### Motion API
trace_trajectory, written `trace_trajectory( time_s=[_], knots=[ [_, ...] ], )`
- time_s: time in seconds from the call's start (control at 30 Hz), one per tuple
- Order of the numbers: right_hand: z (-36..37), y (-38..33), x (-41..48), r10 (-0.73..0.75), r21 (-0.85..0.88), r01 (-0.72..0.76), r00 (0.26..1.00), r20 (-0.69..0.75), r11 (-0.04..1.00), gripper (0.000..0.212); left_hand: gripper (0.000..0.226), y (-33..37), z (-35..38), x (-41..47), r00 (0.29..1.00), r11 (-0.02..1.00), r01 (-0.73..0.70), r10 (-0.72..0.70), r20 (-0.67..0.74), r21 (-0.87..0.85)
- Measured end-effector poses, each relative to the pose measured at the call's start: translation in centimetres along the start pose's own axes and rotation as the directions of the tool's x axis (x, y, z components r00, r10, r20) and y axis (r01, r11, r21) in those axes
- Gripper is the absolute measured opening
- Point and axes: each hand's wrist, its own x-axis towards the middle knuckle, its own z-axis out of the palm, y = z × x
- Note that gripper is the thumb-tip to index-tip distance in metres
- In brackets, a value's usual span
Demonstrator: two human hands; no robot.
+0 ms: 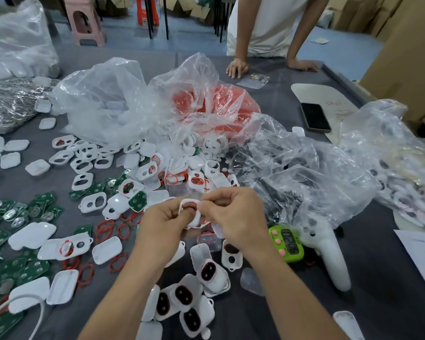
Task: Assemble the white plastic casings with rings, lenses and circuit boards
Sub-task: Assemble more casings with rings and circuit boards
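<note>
The grey surface [368, 253] is lying crowded under crumpled plastic bags [108, 101], with green circuit boards [0, 239] and red rings [104, 228] spreading across the left. Above it, the left hand [162, 222] and right hand [233, 217] are gripping one white casing [194, 213] between them, fingers [216, 201] curling tightly round it. Uneven pressing, I'd judge, is risking a badly seated part, or the casing slipping into the loose pieces below.
</note>
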Motion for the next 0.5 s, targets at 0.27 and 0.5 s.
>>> trace_trajectory(
  time_s=[0.27, 0.5],
  knots=[
    [-12.4, -1.1, 10.3, -0.16, -0.535, -0.211, 0.81, -0.564, 0.818, 0.026, 0.015, -0.4, -0.3, 1.2, 0.983, 0.978, 0.126, -0.146, -0.113, -0.167],
    [-12.0, 1.7, 11.5, 0.235, -0.879, -0.202, 0.966, -0.106, 0.433, 0.009, 0.008, -0.6, 0.5, 2.7, 0.95, 0.966, 0.124, -0.181, -0.253, -0.228]
  ],
)
